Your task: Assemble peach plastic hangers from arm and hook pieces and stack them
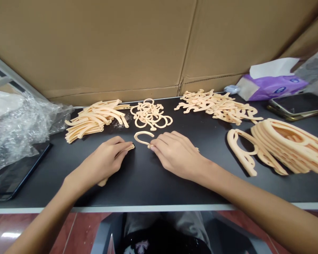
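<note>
My left hand [106, 158] pinches a curved peach plastic strip [102, 182], whose ends show on either side of the fingers. My right hand [176, 154] grips the end of a peach plastic hook [142, 135] at its fingertips, and the hook's curve stands out to the left. Both hands rest just above the black tabletop [153, 187], close together. Behind them lie a pile of curved strips [94, 120], a tangle of looped hooks [150, 114] and a spread of flat pieces [214, 106]. A stack of larger peach hanger-shaped pieces [288, 144] sits to the right.
Crumpled bubble wrap [16, 127] lies at the left over a dark tablet [21, 169]. A purple tissue pack [272, 84] and a phone [298, 104] sit at the back right. A cardboard sheet [95, 46] stands behind the table.
</note>
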`<state>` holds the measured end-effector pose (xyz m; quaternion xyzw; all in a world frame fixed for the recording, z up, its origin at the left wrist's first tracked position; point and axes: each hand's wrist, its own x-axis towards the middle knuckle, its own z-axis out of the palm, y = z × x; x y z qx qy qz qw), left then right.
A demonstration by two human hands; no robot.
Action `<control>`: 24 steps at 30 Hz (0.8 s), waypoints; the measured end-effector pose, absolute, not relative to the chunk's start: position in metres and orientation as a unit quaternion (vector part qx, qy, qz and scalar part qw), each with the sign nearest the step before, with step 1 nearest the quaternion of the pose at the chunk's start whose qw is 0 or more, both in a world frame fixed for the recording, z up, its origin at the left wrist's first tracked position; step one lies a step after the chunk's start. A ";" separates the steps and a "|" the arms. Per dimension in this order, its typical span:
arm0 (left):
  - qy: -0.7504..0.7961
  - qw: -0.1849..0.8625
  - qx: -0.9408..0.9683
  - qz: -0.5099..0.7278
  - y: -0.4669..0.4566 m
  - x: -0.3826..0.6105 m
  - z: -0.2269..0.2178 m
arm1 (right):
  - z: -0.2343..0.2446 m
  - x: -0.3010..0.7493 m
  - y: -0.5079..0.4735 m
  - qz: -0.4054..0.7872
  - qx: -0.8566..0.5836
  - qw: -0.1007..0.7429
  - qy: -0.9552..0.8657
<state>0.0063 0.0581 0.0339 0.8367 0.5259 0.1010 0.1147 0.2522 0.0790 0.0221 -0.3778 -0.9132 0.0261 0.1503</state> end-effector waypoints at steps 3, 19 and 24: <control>0.537 0.134 0.828 0.090 0.069 0.011 0.038 | 0.022 0.253 0.080 0.024 -0.379 0.154 -0.912; 0.553 0.176 0.794 0.181 0.084 0.019 0.026 | 0.019 0.258 0.083 -0.026 -0.383 0.179 -0.906; 0.509 0.147 0.826 0.195 0.083 0.016 0.022 | 0.019 0.258 0.084 -0.033 -0.388 0.179 -0.903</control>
